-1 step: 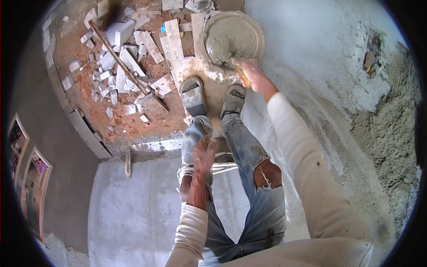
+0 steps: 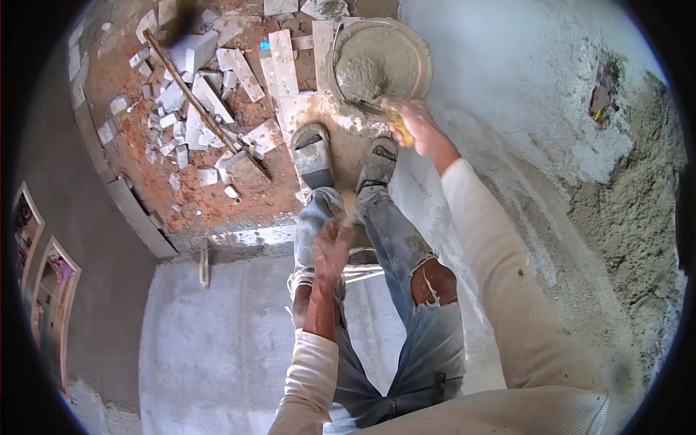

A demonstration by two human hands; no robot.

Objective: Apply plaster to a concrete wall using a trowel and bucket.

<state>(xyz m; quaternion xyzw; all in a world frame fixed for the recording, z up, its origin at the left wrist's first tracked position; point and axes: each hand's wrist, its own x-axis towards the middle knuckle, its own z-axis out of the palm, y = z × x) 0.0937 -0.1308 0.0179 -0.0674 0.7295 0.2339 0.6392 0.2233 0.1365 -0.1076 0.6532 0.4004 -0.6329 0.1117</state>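
Right hand point(image 2: 419, 127), upper centre of the frame: fingers closed round the handle of a yellow-handled hand tool point(image 2: 401, 130), whose dark working end meets the near edge of the bucket; we cannot tell how far it dips in.

Round, wide-mouthed bucket point(image 2: 426, 69), top centre: we find it well filled with wet grey mortar point(image 2: 395, 54), heaped into a mound at left. Plenty is left, by our reading.

Left hand point(image 2: 333, 246), centre: fingers curled before the faded, torn blue jeans point(image 2: 428, 348). It is blurred; we cannot tell whether it has hold of anything.

Smooth pale-grey surface point(image 2: 493, 58), upper right: we count this stretch as levelled, save round a ragged recess point(image 2: 602, 98) with coloured bits inside.

Coarse grey-green patch point(image 2: 627, 203), right edge: lumpy and unsmoothed, so we list it as unfinished. Overall, we judge the work partway along.

Also noted: broken white block rubble point(image 2: 174, 119) on reddish earth, upper left; a long brown wooden pole point(image 2: 190, 90) across it; grey sandals point(image 2: 313, 156), upper centre.
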